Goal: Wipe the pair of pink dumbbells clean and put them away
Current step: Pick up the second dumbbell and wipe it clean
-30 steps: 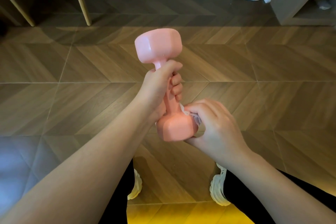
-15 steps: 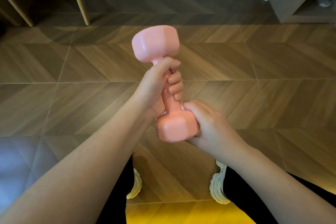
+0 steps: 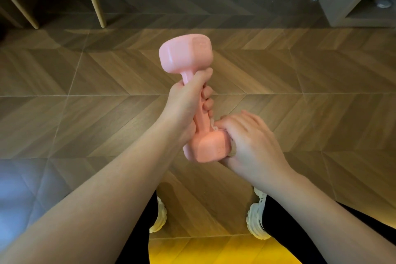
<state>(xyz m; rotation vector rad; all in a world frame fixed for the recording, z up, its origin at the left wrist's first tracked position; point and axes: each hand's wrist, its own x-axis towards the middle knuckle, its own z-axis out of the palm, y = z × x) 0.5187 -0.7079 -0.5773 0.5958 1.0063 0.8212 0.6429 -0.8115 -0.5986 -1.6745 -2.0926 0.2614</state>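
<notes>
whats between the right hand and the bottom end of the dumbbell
A white cloth, pressed by the right hand against the dumbbell; only a sliver shows, in the head view.

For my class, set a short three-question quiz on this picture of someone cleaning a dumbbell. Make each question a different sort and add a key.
1. True or false: the left hand grips the pink dumbbell by its handle.
2. Where does the right hand press the white cloth? A. against the dumbbell's upper head; B. against its lower head; C. against the middle of its handle.
3. Fill in: of the pair, only ___ dumbbell is in view.
Key: 1 true; 2 B; 3 one.
</notes>
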